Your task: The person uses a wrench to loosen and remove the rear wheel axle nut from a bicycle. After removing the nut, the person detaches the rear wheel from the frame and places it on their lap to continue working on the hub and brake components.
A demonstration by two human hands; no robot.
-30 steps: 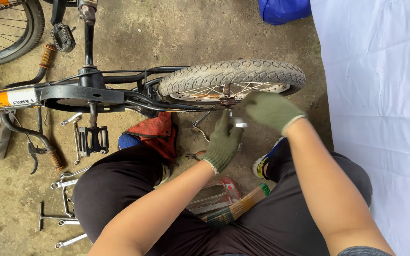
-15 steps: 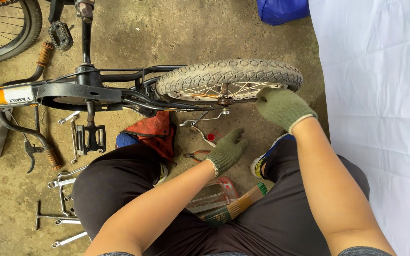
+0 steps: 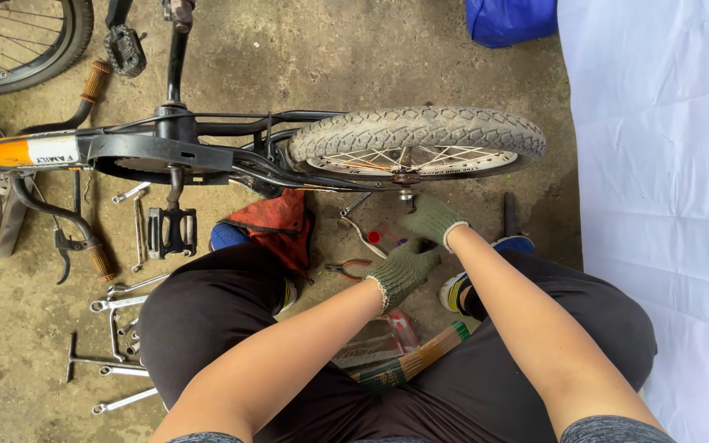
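Room: small bike wheel (image 3: 417, 143) laid across the far floor, white sheet (image 3: 658, 205) at right, spanners (image 3: 116, 328) scattered left | right hand (image 3: 432, 220) gloved, curled just below the wheel axle (image 3: 406, 179), grip not discernible | left hand (image 3: 400, 271) gloved, loosely closed near pliers (image 3: 348, 267), nothing seen held.

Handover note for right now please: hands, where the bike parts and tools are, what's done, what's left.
Left hand: gloved, low between the knees, apparently empty; whether closed is unclear.
Right hand: gloved, just below the rear wheel axle, holding nothing visible.
Bike lies on its side on the concrete; rear wheel sits in the frame.
Pliers lie by the left hand; spanners lie further left by the pedal.
Done: cannot tell from this view.
Left: probably the axle fastening; check it.
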